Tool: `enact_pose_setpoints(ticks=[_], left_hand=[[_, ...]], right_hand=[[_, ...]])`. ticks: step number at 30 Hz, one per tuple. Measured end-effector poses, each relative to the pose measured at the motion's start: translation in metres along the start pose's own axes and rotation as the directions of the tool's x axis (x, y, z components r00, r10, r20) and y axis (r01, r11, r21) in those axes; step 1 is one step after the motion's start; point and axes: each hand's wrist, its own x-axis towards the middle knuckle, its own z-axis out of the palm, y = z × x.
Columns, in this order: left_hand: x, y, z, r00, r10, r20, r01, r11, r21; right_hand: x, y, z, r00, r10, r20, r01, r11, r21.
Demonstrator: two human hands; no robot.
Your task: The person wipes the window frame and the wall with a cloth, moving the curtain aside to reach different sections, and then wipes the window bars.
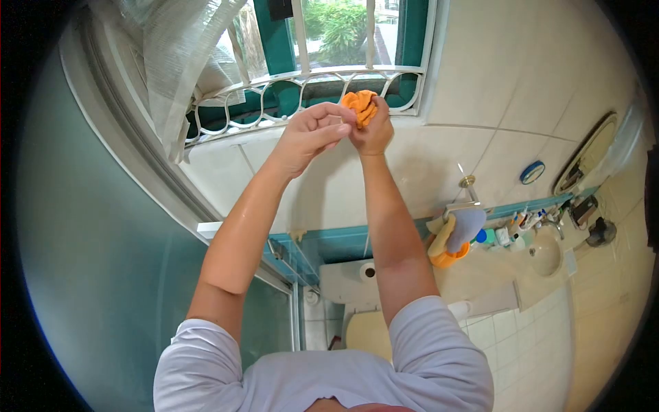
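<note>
A bunched orange cloth (360,108) is held up in front of the window grille, gripped in my right hand (375,132). My left hand (310,139) is beside it with bent fingers, the thumb apart from the index finger. Its fingertips come right to the left edge of the cloth. Behind both hands runs the white curled window grille (302,84), set before a green frame. Both arms are stretched forward and raised.
A sheer curtain (182,62) hangs at the window's left. Frosted shower glass (89,226) fills the left side. Below are a toilet (365,329) and a toilet roll (368,271). Rightward, cloths (467,228) hang on a rail near the crowded sink (546,253) and a mirror (585,154).
</note>
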Motion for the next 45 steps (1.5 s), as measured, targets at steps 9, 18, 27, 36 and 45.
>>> enact_pose_setpoints(ticks=[9,18,27,36,45], left_hand=[[0.086,-0.003,0.05,0.97,0.24,0.045,-0.064,0.07,0.996],[0.122,-0.006,0.086,0.98,0.198,0.004,-0.014,0.051,0.999],[0.067,-0.014,0.028,0.755,0.656,0.019,-0.433,0.477,0.764],[-0.034,-0.088,-0.124,0.651,0.757,-0.057,0.169,-0.071,0.983],[-0.058,-0.059,-0.206,0.598,0.797,-0.086,0.265,-0.096,0.959]], right_hand=[[0.02,-0.02,-0.02,0.896,0.144,0.42,-0.127,0.99,-0.068],[-0.01,0.009,0.007,0.957,0.195,0.214,-0.27,0.87,0.412],[-0.009,0.022,0.013,0.983,0.092,0.158,-0.145,0.921,0.363],[0.0,0.007,0.002,0.974,-0.221,0.042,0.224,0.96,-0.165],[0.003,0.001,0.003,0.972,-0.221,0.08,0.229,0.968,-0.101]])
